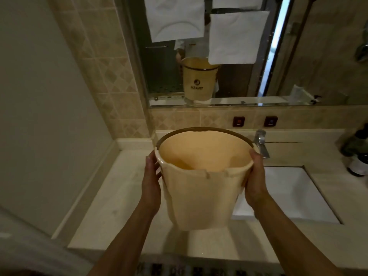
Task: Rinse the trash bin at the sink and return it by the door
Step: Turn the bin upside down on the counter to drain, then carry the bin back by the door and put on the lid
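A cream plastic trash bin [201,198] with a dark band along the far rim hangs upright in the air above the pale counter [119,206], just left of the white sink basin [290,194]. My left hand [152,180] grips its left side below the rim. My right hand [255,180] grips its right side. The bin's inside looks empty. The chrome tap [261,143] stands behind the bin's right edge. In the mirror [235,80] the bin's front reads "TRASH".
Two white cloths [237,37] hang over the mirror. Dark bottles [358,156] stand at the counter's right end. Two small wall switches [254,121] sit above the tap. A plain wall closes the left side, and a patterned mat lies below the counter's front edge.
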